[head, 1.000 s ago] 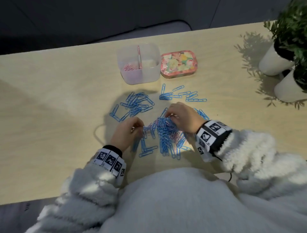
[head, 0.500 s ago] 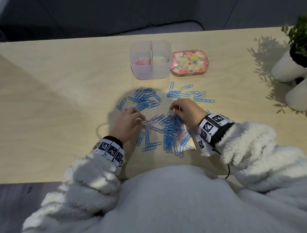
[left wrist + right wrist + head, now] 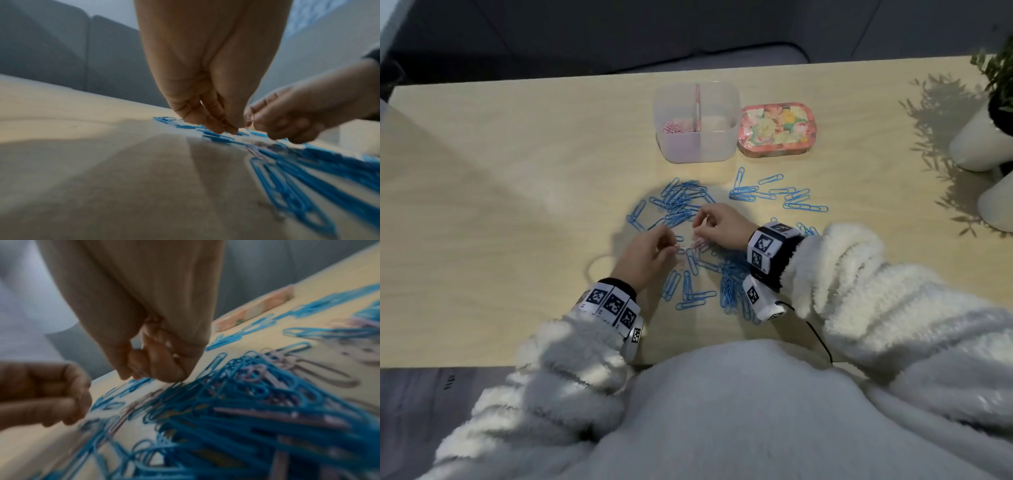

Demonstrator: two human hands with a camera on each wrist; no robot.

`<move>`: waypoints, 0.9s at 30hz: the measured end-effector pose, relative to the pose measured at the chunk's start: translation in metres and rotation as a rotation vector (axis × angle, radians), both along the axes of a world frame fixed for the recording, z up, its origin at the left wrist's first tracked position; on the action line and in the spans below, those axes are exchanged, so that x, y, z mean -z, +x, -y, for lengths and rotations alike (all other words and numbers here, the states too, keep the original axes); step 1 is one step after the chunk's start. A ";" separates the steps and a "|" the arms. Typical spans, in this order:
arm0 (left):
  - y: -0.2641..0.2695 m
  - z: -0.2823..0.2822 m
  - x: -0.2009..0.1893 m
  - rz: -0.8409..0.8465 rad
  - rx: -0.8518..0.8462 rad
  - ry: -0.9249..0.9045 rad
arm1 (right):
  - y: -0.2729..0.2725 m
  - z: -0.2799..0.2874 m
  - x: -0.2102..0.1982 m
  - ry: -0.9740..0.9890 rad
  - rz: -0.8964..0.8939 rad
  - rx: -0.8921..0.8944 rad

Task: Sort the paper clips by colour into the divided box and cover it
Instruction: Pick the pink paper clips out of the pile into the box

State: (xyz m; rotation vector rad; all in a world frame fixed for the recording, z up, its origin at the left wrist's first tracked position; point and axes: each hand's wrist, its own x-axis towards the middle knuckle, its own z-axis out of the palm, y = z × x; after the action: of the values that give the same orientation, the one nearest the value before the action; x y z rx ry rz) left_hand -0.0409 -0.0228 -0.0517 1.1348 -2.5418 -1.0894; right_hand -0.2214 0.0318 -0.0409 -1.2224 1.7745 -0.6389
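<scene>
Tabletop [image 3: 517, 205]: wrist view shows, perhaps, pinched clip [image 3: 249, 117].

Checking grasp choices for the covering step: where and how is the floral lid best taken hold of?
Take the floral lid by its two long edges, coming straight down from above. It lies flat on the table, pattern up, beside the divided box, so only its shallow rim offers grip; the side facing the box looks too tight for fingers.

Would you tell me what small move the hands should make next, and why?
Probably carry the pink clip pinched by the right hand to the divided box and drop it in the left compartment, where pink clips already lie; blue clips still cover the table.
</scene>
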 end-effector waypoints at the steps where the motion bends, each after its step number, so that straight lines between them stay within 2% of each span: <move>1: 0.002 0.002 -0.001 -0.041 -0.066 0.078 | 0.003 0.002 0.002 0.001 -0.116 -0.087; 3: 0.005 0.004 -0.004 -0.121 -0.149 0.211 | 0.005 0.004 0.007 0.026 -0.337 -0.260; 5: 0.005 0.003 -0.010 -0.165 -0.206 0.335 | 0.005 0.006 0.006 0.052 -0.452 -0.345; 8: 0.001 0.000 -0.017 -0.122 -0.318 0.523 | -0.001 0.004 0.004 0.131 -0.462 -0.380; 10: -0.002 -0.003 -0.015 0.016 -0.260 0.472 | -0.011 0.000 0.004 0.142 -0.432 -0.335; 13: -0.005 -0.012 -0.008 0.272 -0.097 0.137 | -0.029 -0.006 0.002 0.081 -0.258 -0.131; 17: -0.015 -0.022 -0.001 0.258 -0.005 -0.042 | -0.042 -0.018 -0.004 0.086 0.215 0.309; 20: -0.017 -0.020 0.003 0.227 0.018 -0.061 | -0.044 -0.024 -0.006 0.176 0.395 0.515; 22: -0.018 -0.018 0.004 0.232 0.058 -0.066 | -0.043 -0.027 -0.006 0.165 0.306 0.437; 25: -0.017 -0.013 0.002 0.184 -0.001 0.003 | -0.033 -0.028 0.001 0.030 -0.110 -0.004; 27: -0.018 -0.008 0.001 0.136 -0.072 0.082 | -0.023 -0.028 0.003 0.005 -0.263 -0.150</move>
State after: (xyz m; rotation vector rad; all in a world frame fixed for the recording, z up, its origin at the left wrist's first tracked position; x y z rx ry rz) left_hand -0.0586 -0.0143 -0.0524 1.3552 -2.5544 -1.1459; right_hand -0.2442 0.0602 -0.0438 -1.4745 1.8726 -0.4003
